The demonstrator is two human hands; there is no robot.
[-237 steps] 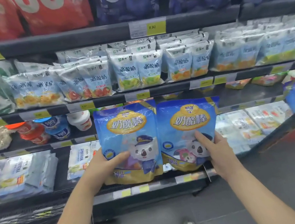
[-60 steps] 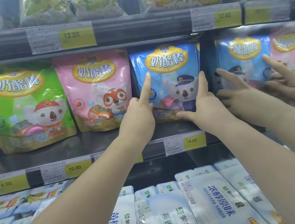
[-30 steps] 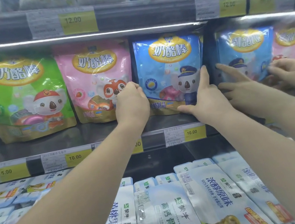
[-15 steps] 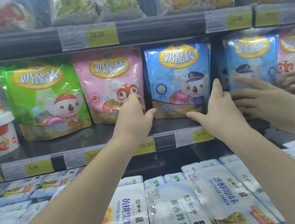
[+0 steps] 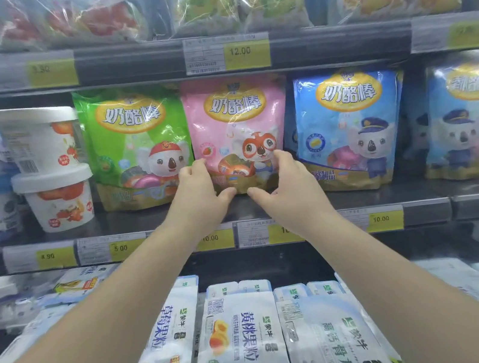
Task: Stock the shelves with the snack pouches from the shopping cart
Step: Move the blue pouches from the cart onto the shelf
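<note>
Pink pouch (image 5: 237, 118) upright on shelf (image 5: 392, 191), beside blue pouch (image 5: 346, 128). Left hand (image 5: 198, 189) and right hand (image 5: 288, 184) have moved off blue pouch, now pinching pink pouch's lower corners. Judgement: blue pouch stocked; straightening neighbour.

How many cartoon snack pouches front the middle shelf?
4: green pouch leftmost; pink pouch gripped by left hand and right hand; blue pouch to its right; second blue pouch at the right edge. More may hide behind.
</note>
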